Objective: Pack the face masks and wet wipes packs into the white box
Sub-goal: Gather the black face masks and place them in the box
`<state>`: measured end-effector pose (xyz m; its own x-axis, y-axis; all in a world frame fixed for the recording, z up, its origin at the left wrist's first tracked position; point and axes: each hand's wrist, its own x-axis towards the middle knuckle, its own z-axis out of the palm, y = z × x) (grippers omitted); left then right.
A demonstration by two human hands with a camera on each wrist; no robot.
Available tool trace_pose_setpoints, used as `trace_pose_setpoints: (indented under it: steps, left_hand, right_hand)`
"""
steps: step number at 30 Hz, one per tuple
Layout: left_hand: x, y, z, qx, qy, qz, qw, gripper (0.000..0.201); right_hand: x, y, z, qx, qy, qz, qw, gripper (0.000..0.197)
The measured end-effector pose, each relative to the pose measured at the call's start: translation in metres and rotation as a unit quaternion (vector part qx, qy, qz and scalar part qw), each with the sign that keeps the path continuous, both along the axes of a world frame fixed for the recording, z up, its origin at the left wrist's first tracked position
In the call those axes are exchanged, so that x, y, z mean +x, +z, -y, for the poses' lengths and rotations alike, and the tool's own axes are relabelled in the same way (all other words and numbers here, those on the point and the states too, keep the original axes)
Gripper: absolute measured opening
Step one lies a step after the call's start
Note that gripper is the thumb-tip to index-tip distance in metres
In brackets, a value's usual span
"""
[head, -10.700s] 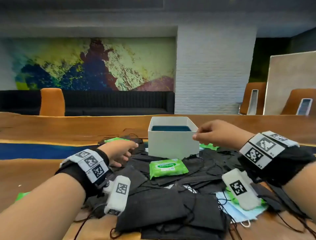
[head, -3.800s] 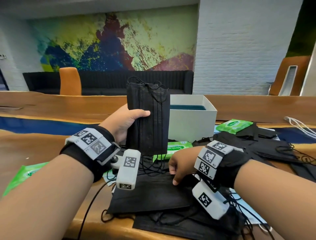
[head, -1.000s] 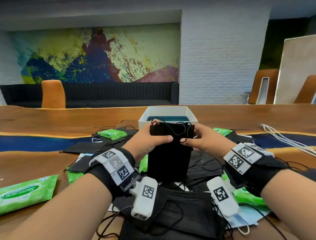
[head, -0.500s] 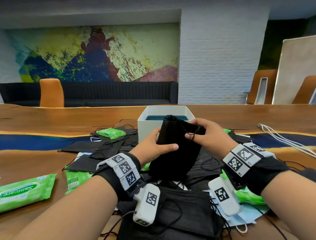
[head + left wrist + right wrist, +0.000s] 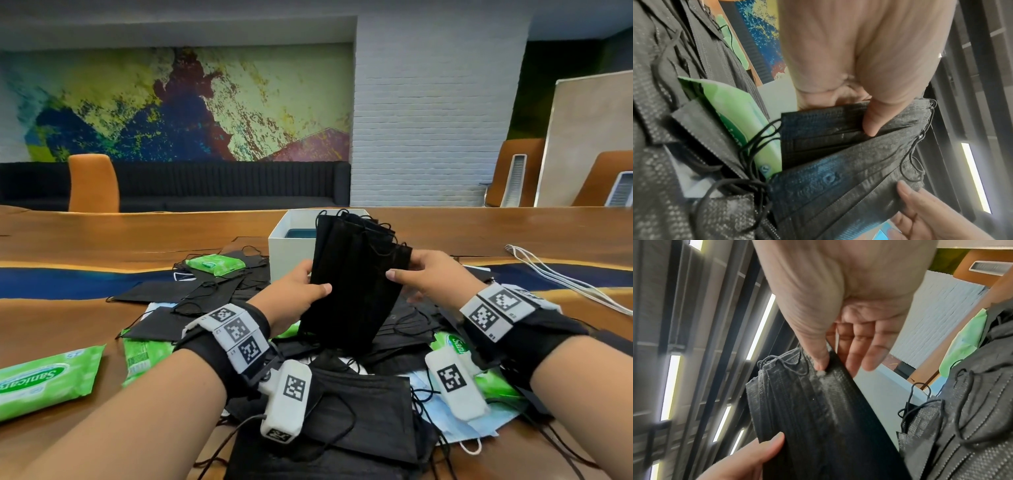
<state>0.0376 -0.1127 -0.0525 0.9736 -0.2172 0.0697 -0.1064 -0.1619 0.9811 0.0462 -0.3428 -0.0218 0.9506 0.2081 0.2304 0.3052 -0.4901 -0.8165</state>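
Black, pleated and stacked several deep, the held masks (image 5: 356, 284) stand nearly upright between both hands, long axis running from the pile below up toward the box, top end leaning slightly away and to the left, ear loops bunched at the upper edge. Left hand (image 5: 294, 294) grips the stack's left edge, thumb (image 5: 872, 120) pressed across the near face, fingers behind. Right hand (image 5: 431, 277) clamps the right edge, thumb (image 5: 818, 358) on the near face; in the right wrist view its fingers reach straight behind the stack. The stack's lower end touches or sits just above the loose masks (image 5: 342, 421), which cannot be settled from these views. The upper end overlaps the near rim of the white box (image 5: 291, 253), which stands open directly behind the stack on the table (image 5: 120, 240); a dark teal interior shows inside. Loose black masks lie spread over the table in front of and to both sides of the box, with a light blue mask (image 5: 442, 425) under them at lower right. Green wet wipes packs lie about: one (image 5: 215, 265) left of the box on the masks, one (image 5: 48, 380) at the near left table edge, one (image 5: 144, 356) beside the left wrist, one (image 5: 493, 380) partly buried under the right wrist. White cable (image 5: 565, 281) trails across the table's right side.
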Motion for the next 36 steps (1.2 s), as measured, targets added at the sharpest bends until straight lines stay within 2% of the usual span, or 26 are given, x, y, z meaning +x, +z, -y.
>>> trace_pose_setpoints:
  steps: [4,8,12,16,24,29,31,34,36]
  left_hand:
    - [-0.003,0.006,0.002,-0.028,-0.003,-0.012,1.000,0.034]
    - [-0.003,0.006,-0.001,-0.051,0.038,-0.018,0.998,0.038]
    - [-0.003,0.004,0.004,-0.086,0.054,-0.011,0.995,0.046]
    - [-0.004,0.005,0.016,-0.110,0.029,-0.011,0.993,0.046]
    - [-0.007,0.010,0.030,-0.141,0.005,-0.049,0.989,0.033]
    - [-0.003,0.008,0.031,-0.170,0.030,-0.094,0.980,0.045]
    - [-0.001,0.010,0.032,-0.169,0.052,-0.070,0.982,0.041]
    - [0.001,0.016,0.031,-0.129,0.072,0.016,0.989,0.032]
    - [0.001,0.016,0.029,-0.111,0.077,0.080,0.988,0.047]
  right_hand:
    - [0.002,0.002,0.002,0.069,0.005,0.008,0.998,0.023]
    - [-0.003,0.004,0.007,0.221,0.105,-0.079,0.966,0.026]
    - [-0.005,0.003,0.002,0.255,0.134,-0.103,0.952,0.024]
    - [-0.005,-0.001,-0.009,0.284,0.132,-0.102,0.944,0.021]
    - [0.005,-0.010,-0.014,0.262,0.050,-0.035,0.963,0.021]
    - [0.008,-0.016,-0.011,0.213,-0.001,-0.007,0.977,0.035]
    - [0.008,-0.015,-0.011,0.199,0.003,-0.003,0.980,0.033]
    - [0.009,-0.012,-0.009,0.173,0.022,0.004,0.985,0.022]
    - [0.009,-0.011,-0.007,0.180,0.036,0.005,0.983,0.018]
